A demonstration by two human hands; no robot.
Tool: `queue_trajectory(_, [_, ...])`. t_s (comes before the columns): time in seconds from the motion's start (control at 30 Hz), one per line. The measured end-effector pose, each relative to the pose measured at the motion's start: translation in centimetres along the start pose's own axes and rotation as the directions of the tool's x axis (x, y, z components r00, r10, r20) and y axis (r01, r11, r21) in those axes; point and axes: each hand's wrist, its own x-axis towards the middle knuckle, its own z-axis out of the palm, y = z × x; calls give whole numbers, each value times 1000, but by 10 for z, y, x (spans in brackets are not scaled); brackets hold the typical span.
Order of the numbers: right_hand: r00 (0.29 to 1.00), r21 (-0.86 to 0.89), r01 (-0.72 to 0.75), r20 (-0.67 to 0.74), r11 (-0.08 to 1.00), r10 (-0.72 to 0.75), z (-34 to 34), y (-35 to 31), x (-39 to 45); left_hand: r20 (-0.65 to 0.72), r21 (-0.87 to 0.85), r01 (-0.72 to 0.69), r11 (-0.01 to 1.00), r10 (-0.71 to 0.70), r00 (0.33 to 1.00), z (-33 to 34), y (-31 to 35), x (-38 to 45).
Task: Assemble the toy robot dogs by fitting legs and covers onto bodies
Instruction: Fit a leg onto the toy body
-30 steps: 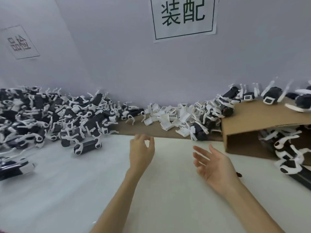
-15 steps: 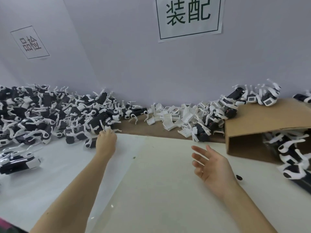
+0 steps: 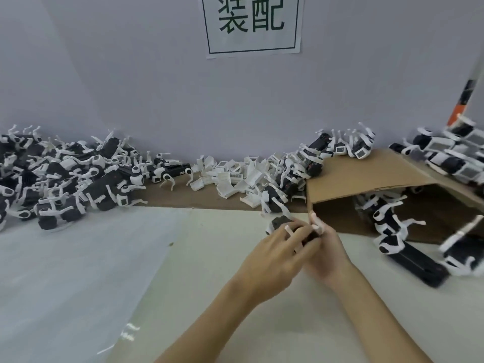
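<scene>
Both hands meet over the table's middle right around one black toy dog body point(image 3: 279, 221) with white legs. My left hand point(image 3: 275, 254) wraps over it from the left, and my right hand point(image 3: 326, 251) grips it from the right with fingertips at a white leg. Much of the body is hidden under the fingers. A big heap of black-and-white toy dogs point(image 3: 65, 179) lies at the left. Loose white covers point(image 3: 235, 176) are piled along the wall in the middle.
A brown cardboard box point(image 3: 366, 176) lies on its side at the right, with more toy dogs point(image 3: 387, 226) spilling from its mouth and others on top of it. A paper sign point(image 3: 252, 23) hangs on the wall. White sheeting point(image 3: 78, 258) covers the table's left.
My left hand went to the left heap, then came back right with a toy dog body. My right hand closed in on it from open. The camera panned right.
</scene>
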Motion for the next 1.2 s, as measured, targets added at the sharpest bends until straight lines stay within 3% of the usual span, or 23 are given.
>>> queue_trajectory(0.1, [992,9,-113,58,994,112,-6,-4,-5,5,-45,-105,994,105,994,-2,0,-8])
queue_trajectory(0.17, [988,-35,-134,75,990,136,-1,0,-4,12,-97,-89,991,91,996,-7,-10,-18])
queue_trajectory(0.27, [1000,-61,25,-12,998,-26,7,6,3,-60,-201,99,975,-113,992,-15,-28,-31])
queue_trajectory(0.33, [987,-3,141,-83,990,-140,8,10,6,-120,-331,306,893,-362,925,-16,-38,-35])
queue_trajectory(0.4, [978,38,185,-100,982,-181,8,13,9,-85,-526,488,696,-614,785,-14,-42,-36])
queue_trajectory(0.47, [966,-7,226,-129,974,-225,11,15,11,69,-758,553,346,-801,595,-16,-41,-31])
queue_trajectory(0.53, [944,-61,284,-159,957,-290,14,19,13,264,-870,493,8,-837,480,-20,-40,-26])
queue_trajectory(0.57, [934,-77,308,-163,948,-317,16,20,12,327,-863,502,-58,-822,467,-22,-39,-25])
queue_trajectory(0.7, [919,-160,338,-157,927,-362,23,22,8,359,-799,601,-21,-818,449,-18,-36,-27])
queue_trajectory(0.93, [924,-256,343,-81,904,-374,29,13,-3,370,-875,463,-141,-811,452,-28,-46,-28])
queue_trajectory(1.03, [924,-188,372,-15,909,-381,30,11,-4,447,-879,390,-276,-763,467,-28,-49,-29])
queue_trajectory(1.13, [947,-102,322,51,941,-318,27,8,-6,505,-851,441,-285,-674,539,-32,-55,-31])
queue_trajectory(1.2, [966,7,248,70,969,-248,24,5,-7,520,-853,386,-352,-646,559,-32,-61,-34])
